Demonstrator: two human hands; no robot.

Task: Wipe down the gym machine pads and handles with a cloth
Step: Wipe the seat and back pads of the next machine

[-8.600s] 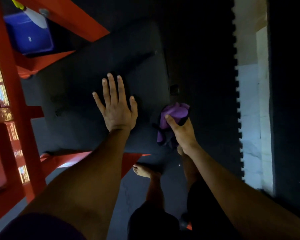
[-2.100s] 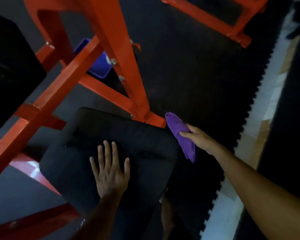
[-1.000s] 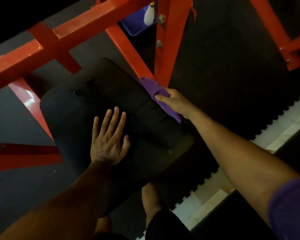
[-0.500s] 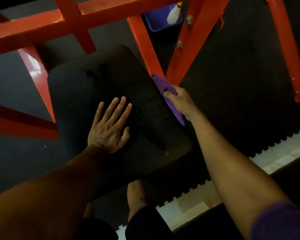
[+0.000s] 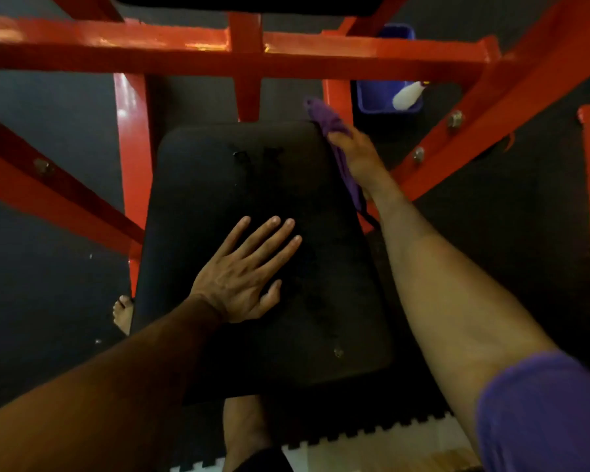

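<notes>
Dark rubber floor (image 5: 48, 131) under an orange machine frame (image 5: 184, 49). The right hand (image 5: 355, 155) grips a purple cloth (image 5: 331, 124) against the black seat pad's (image 5: 252, 185) far right edge; the left hand (image 5: 246, 277) lies flat, fingers spread, mid-pad.

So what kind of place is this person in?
Most likely a gym: a black padded seat sits on an orange steel frame over dark interlocking floor mats, and the right hand wipes with a purple cloth.

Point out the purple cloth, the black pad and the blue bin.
purple cloth (image 5: 324, 118), head view, upper bunched end.
black pad (image 5: 218, 185), head view, bare top surface.
blue bin (image 5: 375, 95), head view, inner wall.
</notes>
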